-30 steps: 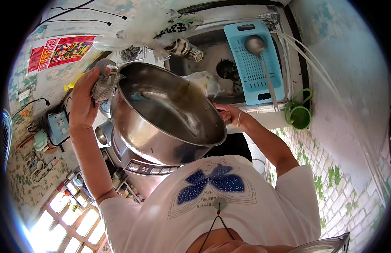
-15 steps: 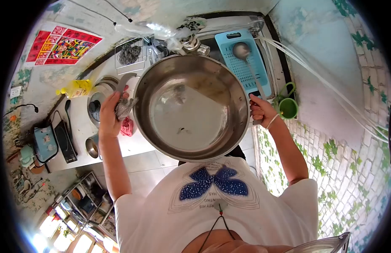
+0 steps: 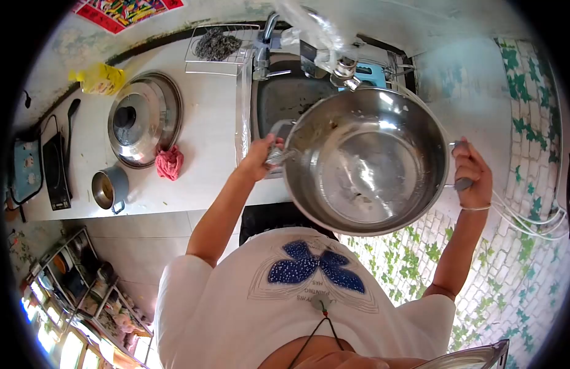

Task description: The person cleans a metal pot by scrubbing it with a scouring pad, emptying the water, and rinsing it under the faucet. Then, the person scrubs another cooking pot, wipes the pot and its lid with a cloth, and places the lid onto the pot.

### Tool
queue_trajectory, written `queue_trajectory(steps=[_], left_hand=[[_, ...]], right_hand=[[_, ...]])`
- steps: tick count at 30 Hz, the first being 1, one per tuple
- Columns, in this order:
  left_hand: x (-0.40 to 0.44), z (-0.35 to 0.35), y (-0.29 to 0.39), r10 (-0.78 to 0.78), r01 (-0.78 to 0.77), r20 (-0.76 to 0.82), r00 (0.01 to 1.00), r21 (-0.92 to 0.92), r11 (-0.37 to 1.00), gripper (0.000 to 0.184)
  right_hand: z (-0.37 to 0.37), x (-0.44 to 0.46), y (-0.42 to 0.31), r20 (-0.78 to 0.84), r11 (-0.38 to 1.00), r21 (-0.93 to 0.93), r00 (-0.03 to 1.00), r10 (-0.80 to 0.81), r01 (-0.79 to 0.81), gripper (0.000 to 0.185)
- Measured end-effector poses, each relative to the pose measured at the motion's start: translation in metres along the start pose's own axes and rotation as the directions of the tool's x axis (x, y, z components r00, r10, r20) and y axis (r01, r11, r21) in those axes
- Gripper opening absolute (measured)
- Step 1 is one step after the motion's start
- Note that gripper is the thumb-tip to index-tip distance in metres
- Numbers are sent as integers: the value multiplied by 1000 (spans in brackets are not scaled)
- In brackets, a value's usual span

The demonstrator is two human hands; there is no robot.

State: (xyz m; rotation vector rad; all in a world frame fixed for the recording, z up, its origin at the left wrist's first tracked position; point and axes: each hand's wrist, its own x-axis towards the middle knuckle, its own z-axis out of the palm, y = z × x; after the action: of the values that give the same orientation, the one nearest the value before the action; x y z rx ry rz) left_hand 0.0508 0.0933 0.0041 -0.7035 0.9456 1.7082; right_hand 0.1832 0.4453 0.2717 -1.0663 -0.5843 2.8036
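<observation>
A pan (image 3: 366,163) hangs between two hands at one o'clock from the shirt (image 3: 235,307). The right hand (image 3: 472,172) is fisted around the three-o'clock handle (image 3: 463,183); the left hand (image 3: 258,161) curls at the nine-o'clock side, pinching a scourer (image 3: 277,155), its fingertips hard to make out. Specks (image 3: 362,198) inside are too small to identify. Past the rim, the sink (image 3: 285,92) toward eleven is partly covered, the strainer (image 3: 371,75) at twelve mostly hidden. The frame's edge crops a poster (image 3: 126,12) near eleven.
</observation>
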Motion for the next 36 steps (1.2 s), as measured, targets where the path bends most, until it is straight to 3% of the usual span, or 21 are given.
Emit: queue_trajectory(steps=[2, 4, 5, 7, 8, 9, 11, 12, 14, 19, 21, 24, 25, 27, 29, 32, 34, 36], left_hand=[[22, 1, -12, -56, 58, 62, 997, -19, 998, 28], [40, 1, -29, -180, 198, 241, 954, -53, 979, 23], [49, 2, -34, -180, 201, 248, 952, -65, 977, 23], [61, 6, -47, -360, 439, 323, 875, -218, 872, 22], [64, 11, -52, -424, 472, 242, 873, -201, 858, 22], [71, 12, -59, -426, 477, 246, 871, -208, 854, 22], [75, 12, -73, -436, 577, 409, 801, -337, 744, 21], [70, 16, -73, -481, 576, 333, 811, -310, 757, 20], [73, 15, -80, -514, 612, 355, 780, -267, 744, 20], [84, 2, -87, -516, 650, 442, 734, -237, 722, 18], [80, -1, -73, -514, 574, 260, 817, -296, 764, 18], [78, -10, -38, -419, 474, 255, 871, -215, 854, 21], [81, -14, -32, -376, 398, 135, 917, -234, 887, 22], [92, -29, -12, -343, 360, 134, 930, -134, 923, 24], [81, -29, 14, -226, 226, -1, 974, 11, 974, 27], [85, -37, 44, -63, 60, 22, 998, 126, 990, 28], [84, -35, 66, 9, -10, 5, 1000, 158, 987, 28], [85, -36, 86, 133, -178, 166, 977, 293, 940, 29]], right_hand=[[33, 11, -4, 7, 1000, -9, 1000, -23, 23, 18], [64, 25, 0, -37, 996, 64, 997, -62, 64, 14], [76, 35, 2, -41, 997, 50, 997, -60, 62, 14], [98, 53, 8, -4, 997, 19, 997, -75, 75, 10], [110, 62, 13, -21, 995, -17, 995, -94, 93, 7], [119, 72, 15, -26, 996, -25, 996, -90, 90, 7], [131, 90, 19, 19, 996, -65, 998, -58, 59, 7], [135, 99, 20, 12, 995, -72, 998, -61, 61, 7], [141, 112, 24, -25, 971, -180, 986, -165, 158, 8], [142, 117, 39, -96, 973, -137, 975, -201, 187, 8], [134, 110, 42, -87, 970, -134, 973, -215, 203, 8], [113, 91, 44, -54, 965, -119, 969, -240, 232, 6], [105, 84, 45, -33, 972, -92, 975, -219, 215, 6], [87, 70, 54, -11, 979, -61, 981, -194, 193, 6], [68, 56, 64, -51, 978, -77, 979, -196, 191, 8], [42, 44, 84, -169, 962, -100, 948, -269, 255, 8], [26, 34, 92, -161, 959, -117, 948, -275, 259, 8], [9, 31, 99, -163, 951, -168, 944, -288, 262, 12]])
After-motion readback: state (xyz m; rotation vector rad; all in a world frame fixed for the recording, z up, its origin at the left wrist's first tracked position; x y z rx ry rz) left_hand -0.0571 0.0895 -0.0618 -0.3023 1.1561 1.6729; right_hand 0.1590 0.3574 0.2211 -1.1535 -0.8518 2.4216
